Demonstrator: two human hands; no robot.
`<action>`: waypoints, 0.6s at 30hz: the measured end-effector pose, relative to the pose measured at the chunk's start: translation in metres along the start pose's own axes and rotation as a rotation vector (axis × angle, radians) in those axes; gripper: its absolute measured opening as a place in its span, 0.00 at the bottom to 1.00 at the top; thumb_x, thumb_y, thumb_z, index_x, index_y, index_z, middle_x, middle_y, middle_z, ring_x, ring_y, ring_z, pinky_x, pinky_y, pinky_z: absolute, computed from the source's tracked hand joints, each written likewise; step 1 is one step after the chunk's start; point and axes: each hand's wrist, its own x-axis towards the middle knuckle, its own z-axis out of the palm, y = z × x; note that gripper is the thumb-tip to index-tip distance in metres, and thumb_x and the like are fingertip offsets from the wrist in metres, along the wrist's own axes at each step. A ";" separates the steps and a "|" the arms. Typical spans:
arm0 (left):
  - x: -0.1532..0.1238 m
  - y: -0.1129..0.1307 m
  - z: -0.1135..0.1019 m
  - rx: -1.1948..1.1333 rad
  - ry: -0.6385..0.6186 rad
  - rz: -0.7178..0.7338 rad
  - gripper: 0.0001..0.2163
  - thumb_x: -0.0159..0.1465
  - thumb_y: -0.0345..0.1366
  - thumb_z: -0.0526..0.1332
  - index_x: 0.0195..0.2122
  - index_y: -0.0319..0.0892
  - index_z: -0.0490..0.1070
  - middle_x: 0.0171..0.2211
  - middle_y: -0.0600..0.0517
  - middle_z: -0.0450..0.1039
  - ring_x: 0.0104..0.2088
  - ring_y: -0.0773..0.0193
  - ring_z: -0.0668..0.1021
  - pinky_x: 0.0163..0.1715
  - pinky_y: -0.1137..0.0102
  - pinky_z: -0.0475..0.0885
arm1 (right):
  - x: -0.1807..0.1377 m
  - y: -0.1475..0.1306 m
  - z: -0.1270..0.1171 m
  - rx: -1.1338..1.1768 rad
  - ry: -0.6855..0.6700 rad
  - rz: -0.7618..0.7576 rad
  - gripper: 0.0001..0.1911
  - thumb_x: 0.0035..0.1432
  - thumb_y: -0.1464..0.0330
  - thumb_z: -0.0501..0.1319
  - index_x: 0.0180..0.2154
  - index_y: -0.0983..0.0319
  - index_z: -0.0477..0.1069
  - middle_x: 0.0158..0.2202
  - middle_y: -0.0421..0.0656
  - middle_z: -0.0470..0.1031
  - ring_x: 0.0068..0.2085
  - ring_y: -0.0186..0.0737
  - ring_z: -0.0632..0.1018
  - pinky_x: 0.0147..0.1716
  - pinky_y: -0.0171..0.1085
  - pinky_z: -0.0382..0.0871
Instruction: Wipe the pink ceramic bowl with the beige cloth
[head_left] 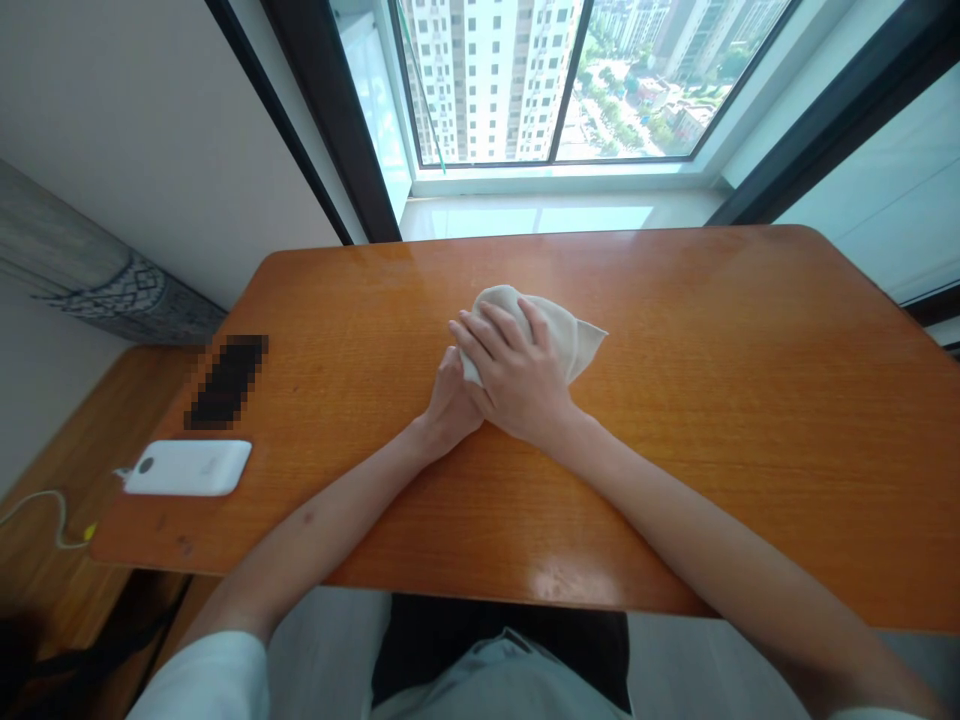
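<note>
A cream-white cloth [566, 335] is bunched up over the middle of the wooden table, one corner pointing right. My right hand [517, 370] lies across the top of it, fingers spread apart and stretched out, palm down. Tucked in at the cloth's lower left edge is my left hand [454, 405], curled and closed against it. The right hand and the cloth cover most of the left hand's fingers, and the part of the cloth under my palm is hidden.
On the wooden table [750, 400], a white phone-like device [187, 468] with a cable lies near the left edge, below a dark pixelated patch [226, 382]. Behind the table is a window [487, 90]; a patterned curtain [135, 290] hangs at left.
</note>
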 end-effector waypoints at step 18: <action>0.003 0.009 -0.012 0.056 -0.015 -0.005 0.20 0.77 0.40 0.55 0.67 0.43 0.55 0.62 0.34 0.72 0.55 0.46 0.81 0.57 0.46 0.79 | 0.000 0.024 -0.001 0.220 0.136 0.202 0.24 0.79 0.58 0.53 0.65 0.59 0.75 0.68 0.51 0.79 0.70 0.59 0.75 0.76 0.65 0.61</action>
